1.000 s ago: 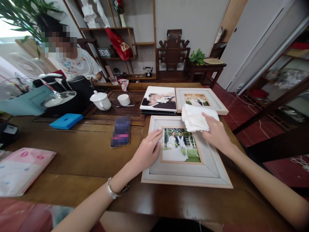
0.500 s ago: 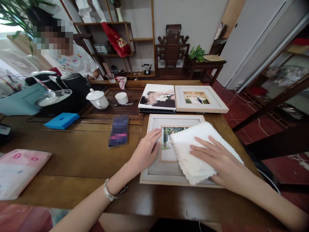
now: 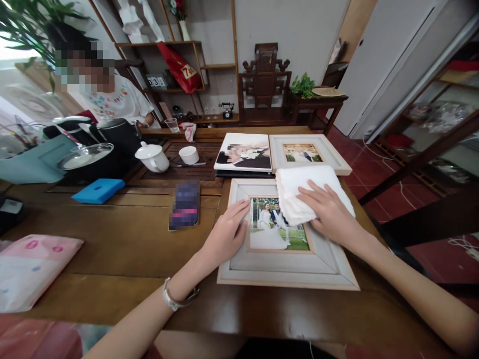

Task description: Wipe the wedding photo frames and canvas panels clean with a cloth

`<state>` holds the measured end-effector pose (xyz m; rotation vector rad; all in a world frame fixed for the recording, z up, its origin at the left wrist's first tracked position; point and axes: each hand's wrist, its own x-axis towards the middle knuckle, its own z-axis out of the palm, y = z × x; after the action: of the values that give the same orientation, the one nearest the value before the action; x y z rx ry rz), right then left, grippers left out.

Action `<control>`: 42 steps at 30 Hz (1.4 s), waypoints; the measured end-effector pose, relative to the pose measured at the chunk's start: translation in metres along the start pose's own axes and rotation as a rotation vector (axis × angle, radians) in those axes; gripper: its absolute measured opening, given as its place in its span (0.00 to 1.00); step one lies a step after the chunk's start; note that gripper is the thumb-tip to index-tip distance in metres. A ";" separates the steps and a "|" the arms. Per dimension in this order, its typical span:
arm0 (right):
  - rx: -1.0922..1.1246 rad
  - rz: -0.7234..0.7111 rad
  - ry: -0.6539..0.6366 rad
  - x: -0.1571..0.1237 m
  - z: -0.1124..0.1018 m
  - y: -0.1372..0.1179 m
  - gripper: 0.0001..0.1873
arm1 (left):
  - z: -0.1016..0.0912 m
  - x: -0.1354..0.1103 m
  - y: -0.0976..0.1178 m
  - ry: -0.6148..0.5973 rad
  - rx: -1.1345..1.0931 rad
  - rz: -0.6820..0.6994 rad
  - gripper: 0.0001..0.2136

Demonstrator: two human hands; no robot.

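Observation:
A picture frame (image 3: 288, 276) with a wide pale border lies flat on the table in front of me. It holds a photo (image 3: 269, 229) of two people outdoors. My left hand (image 3: 226, 232) rests on the frame's left side, fingers stretched out and fingertips by the photo's upper left corner. On the upper right of the frame, my right hand (image 3: 329, 209) presses a folded white cloth (image 3: 312, 187) down, fingers spread over it and thumb at its lower edge. The cloth covers the frame's upper right corner and a bit of the photo.
Behind lie a second frame (image 3: 337, 154) and a photo panel (image 3: 243, 152). Leftward are a phone (image 3: 185, 204), a blue block (image 3: 98, 191), a white lidded cup (image 3: 151, 156), a small bowl (image 3: 189, 154), a glass-lidded pot (image 3: 88, 155) and a pink-white packet (image 3: 35, 269). A person (image 3: 119, 99) sits at back left.
My right hand has slid the cloth away from me, up to the frame's top right, uncovering most of the photo. My left hand stays in place on the frame.

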<state>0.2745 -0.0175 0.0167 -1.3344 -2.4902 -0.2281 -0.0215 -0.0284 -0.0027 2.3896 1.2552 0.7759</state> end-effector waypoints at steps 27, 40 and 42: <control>0.065 -0.208 -0.044 -0.089 -0.072 -0.101 0.39 | 0.001 -0.001 0.000 -0.006 0.028 -0.022 0.20; 0.062 0.254 0.096 0.040 0.001 0.007 0.29 | 0.000 -0.002 0.000 -0.017 0.037 -0.009 0.20; 0.073 0.211 0.051 0.049 0.002 0.001 0.30 | 0.000 -0.001 0.000 -0.015 0.035 -0.007 0.20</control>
<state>0.2497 0.0224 0.0314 -1.5269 -2.2718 -0.1201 -0.0225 -0.0294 -0.0030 2.4124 1.2805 0.7386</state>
